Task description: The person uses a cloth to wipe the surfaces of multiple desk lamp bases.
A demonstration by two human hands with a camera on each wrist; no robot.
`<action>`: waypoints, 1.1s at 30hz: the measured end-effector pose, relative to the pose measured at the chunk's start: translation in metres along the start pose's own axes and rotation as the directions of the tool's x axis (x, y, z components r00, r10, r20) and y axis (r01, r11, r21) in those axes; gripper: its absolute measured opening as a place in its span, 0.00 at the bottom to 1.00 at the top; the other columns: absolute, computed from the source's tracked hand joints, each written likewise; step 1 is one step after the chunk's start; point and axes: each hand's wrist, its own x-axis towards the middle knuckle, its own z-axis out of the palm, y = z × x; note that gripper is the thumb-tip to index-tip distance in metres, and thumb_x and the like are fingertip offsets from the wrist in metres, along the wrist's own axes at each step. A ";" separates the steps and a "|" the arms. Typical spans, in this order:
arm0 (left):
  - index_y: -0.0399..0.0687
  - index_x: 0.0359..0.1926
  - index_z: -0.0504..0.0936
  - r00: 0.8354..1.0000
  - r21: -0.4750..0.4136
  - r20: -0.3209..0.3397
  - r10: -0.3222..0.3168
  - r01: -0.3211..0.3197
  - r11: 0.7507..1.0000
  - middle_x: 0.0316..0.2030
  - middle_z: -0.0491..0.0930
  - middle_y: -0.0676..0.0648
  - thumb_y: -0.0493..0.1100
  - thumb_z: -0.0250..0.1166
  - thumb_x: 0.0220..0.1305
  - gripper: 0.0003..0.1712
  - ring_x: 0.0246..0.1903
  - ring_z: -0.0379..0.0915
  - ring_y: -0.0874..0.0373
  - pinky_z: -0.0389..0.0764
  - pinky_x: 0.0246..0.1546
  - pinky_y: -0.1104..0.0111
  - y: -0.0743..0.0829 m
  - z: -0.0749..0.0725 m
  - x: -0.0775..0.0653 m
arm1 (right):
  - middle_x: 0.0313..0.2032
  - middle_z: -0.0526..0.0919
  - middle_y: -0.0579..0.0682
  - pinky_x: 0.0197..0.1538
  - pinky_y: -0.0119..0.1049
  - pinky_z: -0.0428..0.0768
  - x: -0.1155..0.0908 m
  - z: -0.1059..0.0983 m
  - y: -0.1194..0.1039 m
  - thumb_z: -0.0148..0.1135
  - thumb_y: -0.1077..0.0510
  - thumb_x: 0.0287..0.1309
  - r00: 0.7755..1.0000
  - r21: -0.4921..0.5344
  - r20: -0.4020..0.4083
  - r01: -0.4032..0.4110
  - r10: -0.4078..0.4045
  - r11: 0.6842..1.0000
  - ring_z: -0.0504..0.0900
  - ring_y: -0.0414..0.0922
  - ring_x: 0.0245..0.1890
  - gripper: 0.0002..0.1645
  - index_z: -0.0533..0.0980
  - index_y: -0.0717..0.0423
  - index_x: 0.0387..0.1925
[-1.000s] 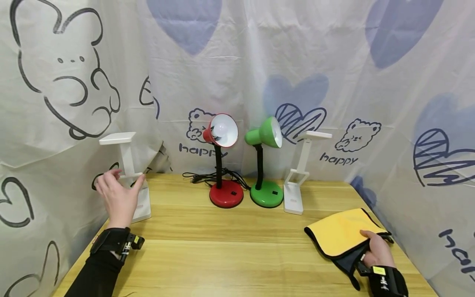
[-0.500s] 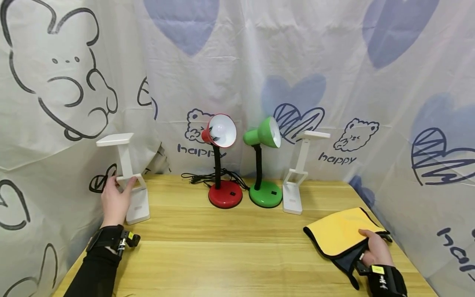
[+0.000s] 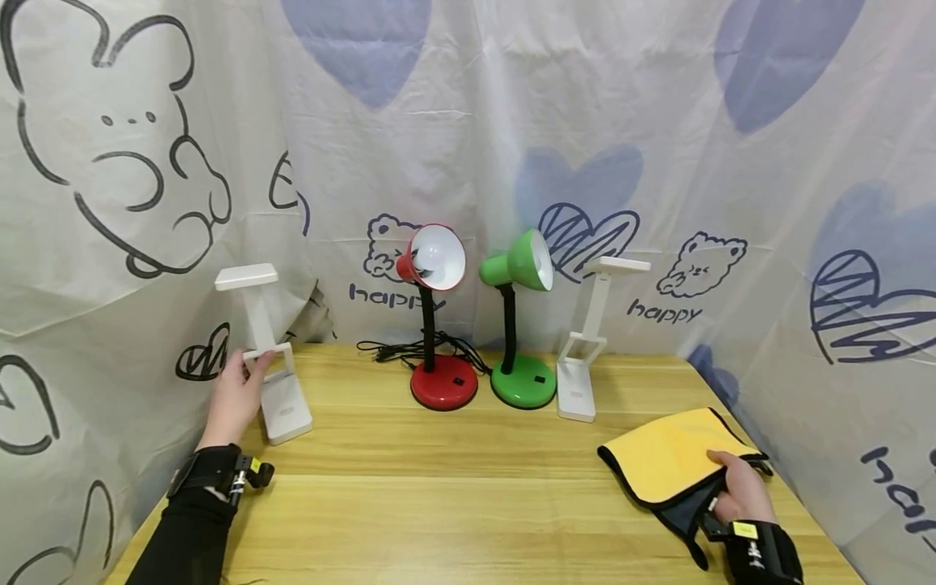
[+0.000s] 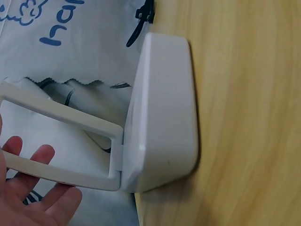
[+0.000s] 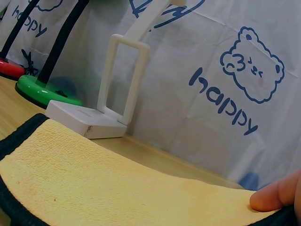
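At the table's left, my left hand (image 3: 236, 396) grips the open frame of a white desk lamp (image 3: 286, 408) standing upright. In the left wrist view the fingers (image 4: 43, 154) wrap one bar of that frame, beside the lamp's thick base (image 4: 170, 113). I cannot tell whether the base touches the table all round. At the right, my right hand (image 3: 746, 491) pinches the edge of a yellow cloth (image 3: 673, 457) with black trim and a dark underside. The right wrist view shows the thumb (image 5: 275, 194) on the yellow side of the cloth; the other fingers are hidden.
A red desk lamp (image 3: 444, 383) and a green desk lamp (image 3: 523, 383) stand at the back, with black cables (image 3: 398, 349) behind the red one. Beside the green lamp is a second white lamp (image 3: 576, 392). A printed curtain (image 3: 468, 146) surrounds the wooden table (image 3: 409, 504).
My left hand has closed on the left white lamp's frame, and the lamp has shifted a little to the right and turned. My right hand and the cloth have stayed nearly still.
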 end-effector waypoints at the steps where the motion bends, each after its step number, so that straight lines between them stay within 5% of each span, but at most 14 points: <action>1: 0.43 0.57 0.64 1.000 -0.004 0.024 0.008 -0.008 1.000 0.33 0.67 0.39 0.65 0.44 0.71 0.32 0.27 0.64 0.48 0.62 0.25 0.62 0.001 0.001 0.000 | 0.53 0.64 0.32 0.51 0.27 0.74 0.000 0.000 0.000 0.50 0.43 0.69 1.000 -0.002 0.002 0.002 -0.002 1.000 0.68 0.31 0.55 0.40 0.41 0.35 0.72; 7: 0.41 0.64 0.59 0.995 -0.037 0.095 0.034 -0.031 0.999 0.48 0.71 0.30 0.64 0.39 0.74 0.35 0.45 0.69 0.35 0.68 0.37 0.51 0.002 0.015 0.003 | 0.54 0.64 0.31 0.54 0.27 0.74 -0.002 0.000 -0.001 0.52 0.44 0.68 1.000 0.030 0.017 -0.014 0.013 0.999 0.71 0.29 0.49 0.39 0.43 0.33 0.71; 14: 0.43 0.64 0.61 0.984 -0.116 0.169 0.056 -0.037 0.993 0.63 0.65 0.30 0.66 0.42 0.72 0.35 0.62 0.61 0.29 0.67 0.51 0.39 0.019 0.029 0.000 | 0.51 0.66 0.32 0.53 0.27 0.74 -0.002 -0.001 -0.002 0.51 0.45 0.69 0.997 0.057 0.063 -0.038 0.035 0.998 0.71 0.29 0.49 0.39 0.41 0.33 0.71; 19: 0.47 0.61 0.65 0.975 -0.106 0.208 0.073 -0.051 0.993 0.59 0.71 0.32 0.67 0.43 0.71 0.33 0.60 0.65 0.32 0.68 0.52 0.39 0.033 0.039 -0.003 | 0.48 0.69 0.32 0.54 0.28 0.74 -0.001 -0.002 -0.002 0.53 0.46 0.68 0.996 0.074 0.081 -0.042 0.036 0.996 0.73 0.29 0.48 0.36 0.45 0.31 0.69; 27: 0.49 0.56 0.69 0.950 -0.076 0.284 0.128 -0.111 0.991 0.51 0.77 0.36 0.67 0.43 0.71 0.31 0.53 0.72 0.39 0.74 0.49 0.45 0.058 0.054 -0.008 | 0.57 0.63 0.31 0.61 0.28 0.69 -0.001 0.000 -0.002 0.55 0.47 0.68 0.997 0.093 0.066 -0.034 0.028 0.995 0.67 0.29 0.56 0.42 0.42 0.32 0.72; 33: 0.51 0.54 0.70 0.936 -0.071 0.320 0.148 -0.132 0.989 0.51 0.78 0.38 0.68 0.45 0.70 0.29 0.52 0.74 0.40 0.76 0.47 0.48 0.075 0.062 -0.014 | 0.43 0.74 0.31 0.55 0.28 0.74 -0.006 -0.001 -0.003 0.53 0.48 0.68 0.997 0.064 0.078 -0.021 0.016 0.998 0.74 0.29 0.48 0.34 0.49 0.33 0.68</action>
